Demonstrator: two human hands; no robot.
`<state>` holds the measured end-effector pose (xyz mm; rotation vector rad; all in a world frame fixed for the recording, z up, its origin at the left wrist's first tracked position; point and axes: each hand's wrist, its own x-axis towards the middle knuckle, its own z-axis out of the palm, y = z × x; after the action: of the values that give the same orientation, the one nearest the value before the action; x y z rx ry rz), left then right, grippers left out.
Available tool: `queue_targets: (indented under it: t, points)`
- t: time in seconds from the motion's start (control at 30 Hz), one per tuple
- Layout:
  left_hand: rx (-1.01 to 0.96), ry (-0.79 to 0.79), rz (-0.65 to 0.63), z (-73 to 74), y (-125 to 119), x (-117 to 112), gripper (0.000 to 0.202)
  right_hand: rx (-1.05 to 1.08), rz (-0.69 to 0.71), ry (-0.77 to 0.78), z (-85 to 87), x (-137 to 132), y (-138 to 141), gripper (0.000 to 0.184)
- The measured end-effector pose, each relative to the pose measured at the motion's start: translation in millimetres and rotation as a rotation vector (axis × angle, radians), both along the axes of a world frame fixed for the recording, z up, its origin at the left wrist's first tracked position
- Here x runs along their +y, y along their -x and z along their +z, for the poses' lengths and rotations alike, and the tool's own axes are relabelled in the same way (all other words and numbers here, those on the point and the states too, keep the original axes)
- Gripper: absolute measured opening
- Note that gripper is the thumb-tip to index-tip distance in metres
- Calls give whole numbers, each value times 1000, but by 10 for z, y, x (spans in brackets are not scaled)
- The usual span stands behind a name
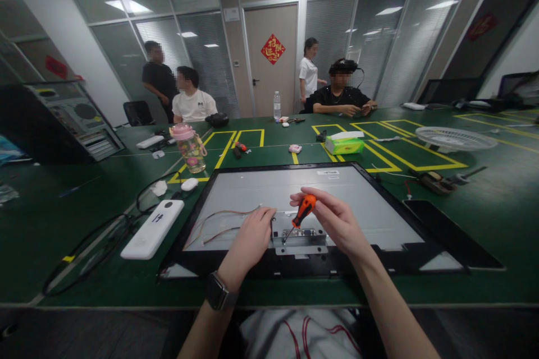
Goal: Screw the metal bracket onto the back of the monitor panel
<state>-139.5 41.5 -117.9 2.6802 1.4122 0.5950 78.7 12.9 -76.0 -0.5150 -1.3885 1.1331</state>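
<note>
A large flat display panel (353,196) with a black frame lies face down in front of me, its grey back upward. My right hand (332,216) grips the orange and black handle of a screwdriver (304,212). The shaft slants down to the left, its tip at the metal bracket (301,249) near the panel's close edge. Fingers together, my left hand (255,233) rests at the bracket's left end; whether it pinches anything is hidden. Thin brown wires (223,213) run over the panel left of that hand.
A white power bank (154,230) and black cables (101,255) lie left of the panel, with a pink-lidded bottle (189,148) behind. At right is a black slab (455,233). A green tissue pack (345,145) stands beyond the panel. Several people are across the table.
</note>
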Motion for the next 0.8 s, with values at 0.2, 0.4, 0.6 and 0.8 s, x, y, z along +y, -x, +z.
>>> queue_targets:
  t: [0.2,0.4,0.6,0.8]
  points:
    - [-8,11,-1,-5,8,1,45,7,-112,-42,12,27,6,17]
    - [-14,-4,0,-11,10,4,45,-37,-138,-20,12,17,1,26]
    - [-16,-6,-1,-11,14,2,44,-24,-90,8,-16,15,2,30]
    - [-15,-4,6,-27,9,13,44,-46,-240,-98,47,20,21,14]
